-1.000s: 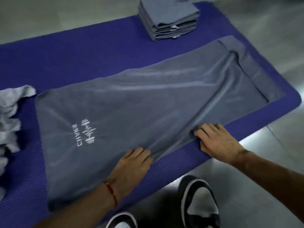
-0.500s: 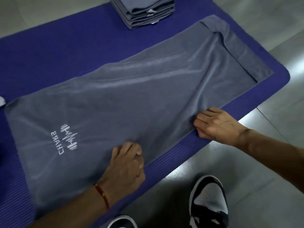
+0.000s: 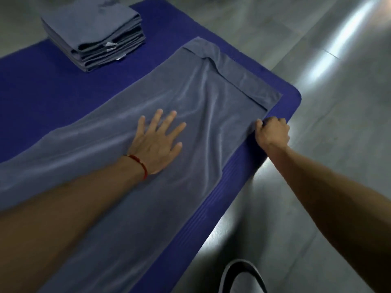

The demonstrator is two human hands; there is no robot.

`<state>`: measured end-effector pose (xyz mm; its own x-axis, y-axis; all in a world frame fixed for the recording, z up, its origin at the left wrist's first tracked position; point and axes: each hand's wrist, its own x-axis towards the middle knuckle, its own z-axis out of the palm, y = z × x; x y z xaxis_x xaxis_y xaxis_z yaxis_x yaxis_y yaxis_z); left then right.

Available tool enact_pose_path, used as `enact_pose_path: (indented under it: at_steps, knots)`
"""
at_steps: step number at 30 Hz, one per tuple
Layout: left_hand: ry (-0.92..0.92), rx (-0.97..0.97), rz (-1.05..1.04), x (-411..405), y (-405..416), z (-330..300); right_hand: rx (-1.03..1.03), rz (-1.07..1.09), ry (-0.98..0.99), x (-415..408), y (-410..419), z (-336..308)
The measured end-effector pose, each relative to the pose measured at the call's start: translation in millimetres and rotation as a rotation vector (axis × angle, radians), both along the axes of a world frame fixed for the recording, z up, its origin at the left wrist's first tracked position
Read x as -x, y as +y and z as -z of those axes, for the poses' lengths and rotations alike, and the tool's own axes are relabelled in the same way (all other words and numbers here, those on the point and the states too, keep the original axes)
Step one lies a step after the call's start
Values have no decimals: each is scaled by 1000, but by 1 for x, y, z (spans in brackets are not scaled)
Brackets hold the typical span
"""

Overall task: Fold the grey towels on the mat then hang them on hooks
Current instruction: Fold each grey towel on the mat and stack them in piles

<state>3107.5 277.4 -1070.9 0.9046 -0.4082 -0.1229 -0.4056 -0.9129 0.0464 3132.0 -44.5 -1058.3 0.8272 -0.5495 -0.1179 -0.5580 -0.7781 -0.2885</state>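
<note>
A long grey towel (image 3: 211, 98) lies spread along the blue mat (image 3: 53, 87), wrinkled, with its far end turned over in a narrow flap. My left hand (image 3: 157, 139), with a red string at the wrist, rests flat and spread on the towel's middle. My right hand (image 3: 271, 132) is closed on the towel's near right corner at the mat's edge. A stack of several folded grey towels (image 3: 95, 32) sits at the mat's far side.
Grey glossy floor (image 3: 338, 102) surrounds the mat on the right and beyond it. The toe of my shoe (image 3: 241, 275) shows at the bottom, next to the mat's near edge. No hooks are in view.
Both hands moved from the towel's near edge: the left went onto the middle and flattened, the right slid to the corner and closed on it. The view shifted right.
</note>
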Motion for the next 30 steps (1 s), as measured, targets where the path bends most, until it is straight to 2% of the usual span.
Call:
enact_pose_path:
  at_steps: [3, 8, 11, 16, 17, 19, 21, 22, 24, 27, 30]
  knots:
    - [0, -2, -53, -9, -8, 26, -191, 282, -7, -39, -8, -2]
    - [-92, 12, -52, -5, -2, 36, -390, 468, -84, -78, -31, 10]
    - [-137, -22, -44, -3, -3, 37, -336, 514, -145, -76, -54, 16]
    - [-139, -49, -88, -2, -5, 38, -171, 467, -70, -72, -53, 20]
    - [-134, -48, -93, -2, -6, 38, -70, 400, -60, -72, -45, 17]
    - [-124, -44, -97, -3, -7, 38, 116, 64, -76, -72, -31, 11]
    - [-116, -55, -105, -2, -6, 38, 123, -272, 22, -74, -16, 15]
    - [-111, -60, -108, -2, -6, 38, 100, -340, 112, -76, -11, 24]
    - [-94, -45, -139, -5, -8, 31, 104, -324, 185, -73, 3, 38]
    - [-198, 54, -258, -36, -16, 16, 305, -348, 20, -65, 18, 46]
    - [-300, 66, -263, -97, -24, 8, 343, -598, -68, -66, 22, 46]
